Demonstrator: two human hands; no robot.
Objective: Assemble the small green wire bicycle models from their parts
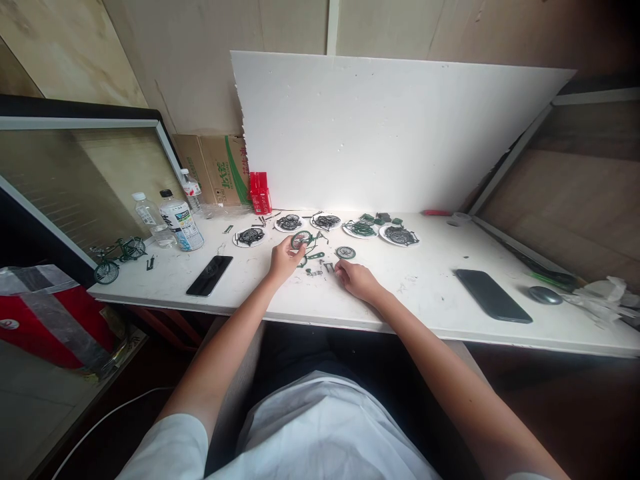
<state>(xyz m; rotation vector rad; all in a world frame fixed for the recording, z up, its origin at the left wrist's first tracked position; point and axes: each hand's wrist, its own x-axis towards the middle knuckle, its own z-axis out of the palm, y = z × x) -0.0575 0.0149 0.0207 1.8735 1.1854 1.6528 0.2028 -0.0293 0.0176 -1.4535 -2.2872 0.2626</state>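
My left hand is closed on a partly built green model bicycle, gripping it at the one spoked wheel that shows on it. Close to the table top, my right hand has its fingers curled and pressed together beside several small loose parts; whether anything is between the fingertips is hidden. Just beyond the right hand, a loose spoked wheel lies flat. A green chain-guard-shaped piece lies between the two hands.
White plates of dark and green parts line the back. A finished-looking model bicycle, bottles and a phone stand or lie left. At right are a dark phone-shaped slab and a mouse. A white board leans behind.
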